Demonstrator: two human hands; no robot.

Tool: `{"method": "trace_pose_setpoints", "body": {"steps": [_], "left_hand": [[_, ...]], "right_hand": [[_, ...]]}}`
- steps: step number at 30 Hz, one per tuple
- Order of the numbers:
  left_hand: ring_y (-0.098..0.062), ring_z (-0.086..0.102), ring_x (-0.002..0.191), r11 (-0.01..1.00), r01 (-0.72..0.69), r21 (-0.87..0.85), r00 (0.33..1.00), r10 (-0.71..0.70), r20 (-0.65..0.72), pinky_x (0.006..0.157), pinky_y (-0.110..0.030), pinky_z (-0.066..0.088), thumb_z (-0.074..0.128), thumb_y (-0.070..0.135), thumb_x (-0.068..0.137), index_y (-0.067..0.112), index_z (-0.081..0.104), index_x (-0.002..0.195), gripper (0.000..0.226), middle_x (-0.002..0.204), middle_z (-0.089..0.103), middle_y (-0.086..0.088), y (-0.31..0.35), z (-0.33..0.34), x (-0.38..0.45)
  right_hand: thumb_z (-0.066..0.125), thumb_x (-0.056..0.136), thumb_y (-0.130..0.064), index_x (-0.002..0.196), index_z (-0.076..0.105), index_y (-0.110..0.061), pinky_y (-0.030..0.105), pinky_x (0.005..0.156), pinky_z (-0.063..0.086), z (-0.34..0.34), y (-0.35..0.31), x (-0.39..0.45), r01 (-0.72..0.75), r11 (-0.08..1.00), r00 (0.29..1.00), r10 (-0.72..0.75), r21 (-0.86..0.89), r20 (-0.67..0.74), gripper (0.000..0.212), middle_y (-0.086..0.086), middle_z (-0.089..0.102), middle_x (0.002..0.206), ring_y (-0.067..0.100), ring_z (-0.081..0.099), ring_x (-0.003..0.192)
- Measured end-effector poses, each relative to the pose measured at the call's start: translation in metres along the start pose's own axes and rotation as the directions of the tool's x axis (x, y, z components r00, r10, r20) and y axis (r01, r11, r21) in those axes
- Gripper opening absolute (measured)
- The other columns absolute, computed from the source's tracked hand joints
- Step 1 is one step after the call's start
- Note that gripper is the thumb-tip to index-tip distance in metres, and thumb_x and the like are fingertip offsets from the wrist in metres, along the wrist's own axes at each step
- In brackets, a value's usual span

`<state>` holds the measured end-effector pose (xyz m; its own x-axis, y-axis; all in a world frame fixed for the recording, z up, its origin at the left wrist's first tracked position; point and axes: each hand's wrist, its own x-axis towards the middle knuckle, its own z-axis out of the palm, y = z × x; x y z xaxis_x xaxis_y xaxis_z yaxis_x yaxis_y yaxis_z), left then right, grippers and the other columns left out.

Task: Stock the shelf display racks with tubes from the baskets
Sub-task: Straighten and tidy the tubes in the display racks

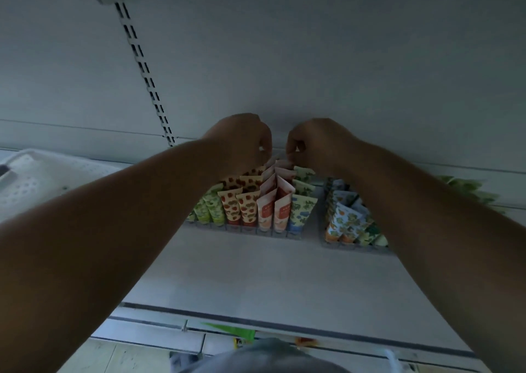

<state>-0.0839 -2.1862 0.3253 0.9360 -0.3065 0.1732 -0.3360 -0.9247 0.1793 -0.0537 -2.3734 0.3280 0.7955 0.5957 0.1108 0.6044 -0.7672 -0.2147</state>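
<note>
I see 2 bare arms reaching up to the back of a white shelf (256,267). The left hand (242,136) and the right hand (316,139) sit close together, with curled fingers. Each hand pinches the top of the pink and red tubes (277,179) at the back of the middle rows. These tubes stand in the left rack (242,229), near the back wall. In the same rack I see green tubes (210,207), tubes with red spots (242,204) and a blue and yellow tube (301,210), all upright with caps down. A second rack (353,246) stands just to the right and holds orange and blue tubes (341,219). The right arm hides part of it. A white basket (42,173) with small holes sits far left on the shelf. The light is dim and the picture is a bit blurry
</note>
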Motion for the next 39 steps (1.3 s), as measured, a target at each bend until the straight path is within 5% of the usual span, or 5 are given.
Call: {"method": "trace_pose_setpoints", "body": {"steps": [5,19,27,35,39], "left_hand": [[-0.020,0.058,0.102,0.999,-0.004,0.043,0.996,0.001,0.085,0.084,-0.030,0.045,0.063,0.029,0.081,0.024,0.073,0.086,0.012,0.105,0.062,0.001,0.006,0.001,0.016],[-0.021,0.058,0.100,0.994,-0.096,0.052,0.991,0.090,0.101,0.083,-0.031,0.044,0.062,0.022,0.084,0.018,0.075,0.089,0.014,0.103,0.063,-0.002,0.006,0.003,0.016],[-0.019,0.057,0.100,0.995,-0.096,0.040,0.991,0.092,0.095,0.083,-0.032,0.044,0.064,0.024,0.085,0.021,0.074,0.089,0.011,0.103,0.061,0.002,0.001,0.006,0.016],[-0.015,0.055,0.096,0.997,-0.077,-0.028,0.997,0.077,0.006,0.077,-0.024,0.037,0.068,0.030,0.080,0.024,0.070,0.088,0.010,0.094,0.052,0.008,-0.002,0.001,-0.004],[-0.013,0.055,0.093,0.993,-0.113,-0.032,0.991,0.115,0.074,0.077,-0.024,0.039,0.069,0.032,0.078,0.026,0.072,0.084,0.009,0.092,0.052,0.008,-0.002,-0.002,-0.009]], "right_hand": [[0.069,0.082,-0.015,0.083,0.072,-0.016,0.023,0.066,0.031,0.002,0.002,0.005,0.039,0.999,0.996,-0.039,0.010,0.086,0.003,-0.014,0.047,0.068,0.013,0.048,0.072],[0.064,0.079,-0.011,0.072,0.064,-0.022,0.027,0.067,0.042,0.006,0.005,0.011,0.009,1.000,0.995,-0.011,0.016,0.098,0.013,0.003,0.065,0.079,0.019,0.055,0.072],[0.068,0.083,-0.015,0.086,0.073,-0.014,0.028,0.068,0.043,0.002,0.006,0.008,-0.016,1.000,0.994,0.013,0.025,0.106,0.006,0.003,0.069,0.087,0.018,0.059,0.077],[0.073,0.083,-0.024,0.080,0.068,-0.021,0.010,0.053,0.028,-0.003,-0.004,-0.010,0.081,0.990,0.988,-0.094,0.112,0.119,0.006,-0.017,0.050,0.067,-0.004,0.045,0.059],[0.071,0.081,-0.015,0.080,0.071,-0.014,0.022,0.061,0.032,0.001,-0.006,-0.010,0.064,0.994,0.986,-0.076,0.091,0.146,0.001,-0.016,0.049,0.067,0.005,0.048,0.062]]}}
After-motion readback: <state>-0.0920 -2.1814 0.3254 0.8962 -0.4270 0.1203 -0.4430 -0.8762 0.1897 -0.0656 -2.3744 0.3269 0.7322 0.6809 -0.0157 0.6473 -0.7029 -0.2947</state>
